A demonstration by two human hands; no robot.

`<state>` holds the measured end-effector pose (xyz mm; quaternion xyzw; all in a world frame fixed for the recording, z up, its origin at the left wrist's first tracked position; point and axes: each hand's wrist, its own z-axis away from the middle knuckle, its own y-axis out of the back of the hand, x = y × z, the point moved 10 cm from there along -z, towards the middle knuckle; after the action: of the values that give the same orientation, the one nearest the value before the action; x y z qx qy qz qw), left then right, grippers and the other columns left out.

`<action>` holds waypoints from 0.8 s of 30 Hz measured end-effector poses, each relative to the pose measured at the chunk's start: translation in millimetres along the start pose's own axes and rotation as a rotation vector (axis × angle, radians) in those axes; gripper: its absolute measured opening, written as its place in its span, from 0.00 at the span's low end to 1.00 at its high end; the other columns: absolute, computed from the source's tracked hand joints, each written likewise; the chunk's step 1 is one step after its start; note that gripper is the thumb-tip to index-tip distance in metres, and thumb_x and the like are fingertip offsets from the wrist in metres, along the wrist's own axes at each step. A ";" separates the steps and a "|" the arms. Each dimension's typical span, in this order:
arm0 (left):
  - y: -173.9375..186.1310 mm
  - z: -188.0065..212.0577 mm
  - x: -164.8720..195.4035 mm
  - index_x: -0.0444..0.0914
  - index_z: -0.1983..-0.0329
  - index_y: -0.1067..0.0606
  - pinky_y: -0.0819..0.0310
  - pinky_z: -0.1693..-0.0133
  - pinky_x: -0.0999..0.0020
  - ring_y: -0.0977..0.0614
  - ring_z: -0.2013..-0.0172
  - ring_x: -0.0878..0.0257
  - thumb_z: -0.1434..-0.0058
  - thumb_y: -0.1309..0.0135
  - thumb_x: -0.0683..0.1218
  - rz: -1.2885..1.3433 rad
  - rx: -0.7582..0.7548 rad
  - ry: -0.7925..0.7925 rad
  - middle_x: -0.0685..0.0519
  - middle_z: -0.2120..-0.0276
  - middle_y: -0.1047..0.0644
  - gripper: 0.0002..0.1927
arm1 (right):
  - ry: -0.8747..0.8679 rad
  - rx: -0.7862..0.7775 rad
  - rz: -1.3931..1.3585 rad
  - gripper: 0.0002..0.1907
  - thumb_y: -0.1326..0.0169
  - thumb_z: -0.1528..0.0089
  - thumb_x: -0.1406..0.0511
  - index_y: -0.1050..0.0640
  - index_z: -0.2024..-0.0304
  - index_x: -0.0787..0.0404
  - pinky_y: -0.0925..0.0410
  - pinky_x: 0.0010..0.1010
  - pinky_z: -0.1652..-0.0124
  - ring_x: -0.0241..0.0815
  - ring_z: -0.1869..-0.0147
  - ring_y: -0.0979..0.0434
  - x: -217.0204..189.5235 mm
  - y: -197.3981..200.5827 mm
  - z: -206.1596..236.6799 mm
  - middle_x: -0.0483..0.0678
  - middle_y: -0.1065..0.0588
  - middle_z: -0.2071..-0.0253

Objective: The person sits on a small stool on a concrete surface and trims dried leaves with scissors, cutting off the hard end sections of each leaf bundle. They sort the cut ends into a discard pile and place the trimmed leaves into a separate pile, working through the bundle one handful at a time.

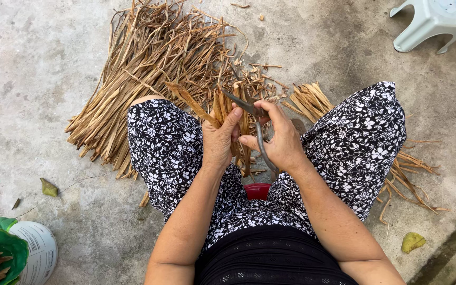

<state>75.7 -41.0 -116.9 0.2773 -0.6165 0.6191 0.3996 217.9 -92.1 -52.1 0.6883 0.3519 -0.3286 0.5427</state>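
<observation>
Seated over a concrete floor, I look down at my knees in black-and-white floral trousers. My left hand (pixel 218 140) grips a small bundle of dried brown leaf strips (pixel 222 108), held upright between my knees. My right hand (pixel 279 138) holds dark metal scissors (pixel 249 108), whose blades reach left against the top of the bundle. A big pile of dried strips (pixel 149 68) lies on the ground beyond my left knee. A smaller heap of cut strips (pixel 310 100) lies by my right knee.
A pale plastic stool (pixel 434 21) stands at the top right. A white sack with a green liner (pixel 11 253) holding brown pieces sits at the bottom left. A red stool edge (pixel 258 190) shows under me. More strips (pixel 412 174) trail at the right.
</observation>
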 end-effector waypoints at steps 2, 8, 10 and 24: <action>-0.4 0.2 -0.3 0.36 0.57 0.23 0.41 0.78 0.79 0.31 0.79 0.75 0.36 0.38 0.43 -0.005 -0.004 -0.001 0.61 0.74 0.25 0.08 | -0.013 0.014 0.034 0.41 0.26 0.51 0.53 0.29 0.40 0.58 0.28 0.33 0.52 0.39 0.53 0.24 -4.5 1.0 0.3 0.45 0.24 0.54; -1.3 1.2 -1.9 0.36 0.57 0.22 0.40 0.77 0.79 0.31 0.78 0.75 0.36 0.38 0.41 0.015 -0.019 -0.014 0.61 0.74 0.25 0.07 | -0.056 0.048 0.144 0.40 0.27 0.52 0.53 0.27 0.41 0.57 0.28 0.28 0.62 0.36 0.64 0.26 -10.3 8.1 2.2 0.43 0.25 0.58; 0.7 0.4 -0.3 0.36 0.57 0.22 0.40 0.78 0.79 0.31 0.79 0.75 0.36 0.38 0.41 0.005 -0.006 -0.025 0.61 0.75 0.25 0.07 | 0.084 0.065 0.134 0.39 0.27 0.49 0.53 0.28 0.40 0.58 0.27 0.29 0.59 0.35 0.59 0.24 -25.2 10.6 2.2 0.45 0.26 0.56; 2.5 -1.1 -4.5 0.35 0.57 0.22 0.40 0.79 0.80 0.30 0.80 0.75 0.36 0.37 0.43 -0.003 -0.009 0.004 0.60 0.78 0.25 0.09 | 0.018 0.091 -0.080 0.30 0.28 0.46 0.57 0.22 0.45 0.62 0.26 0.24 0.62 0.28 0.60 0.19 -10.3 4.9 6.8 0.45 0.17 0.62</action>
<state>76.2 -40.4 -122.1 0.2754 -0.6180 0.6163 0.4031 216.0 -100.8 -42.3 0.7006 0.3688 -0.3595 0.4939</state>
